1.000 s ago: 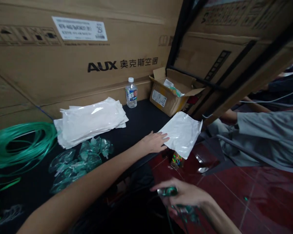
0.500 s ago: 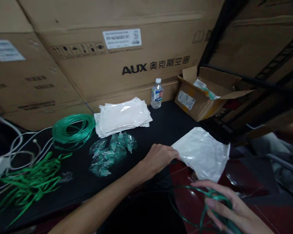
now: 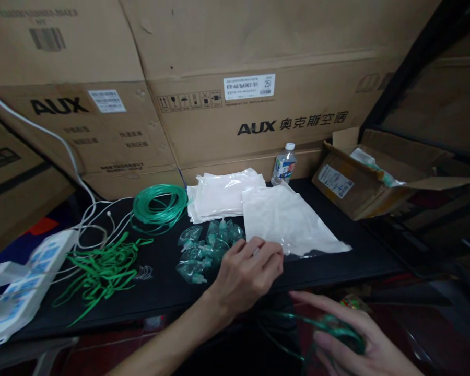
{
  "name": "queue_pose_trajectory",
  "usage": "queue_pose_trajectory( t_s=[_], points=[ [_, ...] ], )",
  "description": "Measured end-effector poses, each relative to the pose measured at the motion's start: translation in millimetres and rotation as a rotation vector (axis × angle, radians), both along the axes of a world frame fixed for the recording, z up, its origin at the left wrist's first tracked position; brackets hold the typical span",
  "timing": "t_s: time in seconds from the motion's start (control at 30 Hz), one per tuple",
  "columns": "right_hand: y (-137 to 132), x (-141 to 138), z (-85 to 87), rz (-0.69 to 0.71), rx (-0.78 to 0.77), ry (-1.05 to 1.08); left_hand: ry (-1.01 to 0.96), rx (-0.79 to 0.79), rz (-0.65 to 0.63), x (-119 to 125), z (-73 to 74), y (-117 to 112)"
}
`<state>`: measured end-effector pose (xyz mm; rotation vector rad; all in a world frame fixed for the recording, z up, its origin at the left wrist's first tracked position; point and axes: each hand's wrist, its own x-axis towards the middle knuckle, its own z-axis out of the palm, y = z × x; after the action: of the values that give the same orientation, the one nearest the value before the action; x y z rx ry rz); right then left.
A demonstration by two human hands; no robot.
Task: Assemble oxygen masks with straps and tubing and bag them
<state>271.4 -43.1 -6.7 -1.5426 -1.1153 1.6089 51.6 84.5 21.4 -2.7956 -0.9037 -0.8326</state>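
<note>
My left hand [image 3: 247, 272] pinches the near edge of a clear plastic bag [image 3: 288, 219] that lies on the black table [image 3: 360, 258], its fingers closed on the bag's rim. My right hand [image 3: 354, 342] is low at the front, its fingers curled round a green mask with thin green tubing [image 3: 332, 329]. Just left of my left hand sits a pile of clear green masks [image 3: 206, 243]. A stack of white plastic bags [image 3: 221, 193] lies behind it.
A coil of green tubing [image 3: 159, 206] and loose green straps [image 3: 102, 263] lie to the left, with white cables and a power strip [image 3: 27, 279]. A water bottle [image 3: 284, 164] and an open cardboard box [image 3: 360, 180] stand at the back right. Big cartons wall the back.
My left hand has dragged the single bag from the table's right edge leftward onto the table, near the masks. The view has swung left. My right hand still holds the green mask and tubing.
</note>
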Motion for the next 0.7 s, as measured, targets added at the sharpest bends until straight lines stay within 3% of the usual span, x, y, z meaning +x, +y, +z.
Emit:
queue_pose_trajectory(
  t_s=[0.1, 0.27, 0.53, 0.7],
  points=[
    [20, -14, -8.3, -0.015, 0.017, 0.024, 0.135, -0.174, 0.024, 9, -19.4, 4],
    [35, -17, -24.9, -0.080, -0.029, 0.125, 0.155, -0.343, 0.025, 11, -38.7, 20],
    [47, -24, -30.1, -0.194, -0.125, 0.211, 0.129, -0.424, 0.112, 12, -44.4, 16],
    [50, -27, -28.6, -0.420, -0.079, 0.336, 0.123, -0.399, 0.073, 4, -49.2, 14]
  ],
)
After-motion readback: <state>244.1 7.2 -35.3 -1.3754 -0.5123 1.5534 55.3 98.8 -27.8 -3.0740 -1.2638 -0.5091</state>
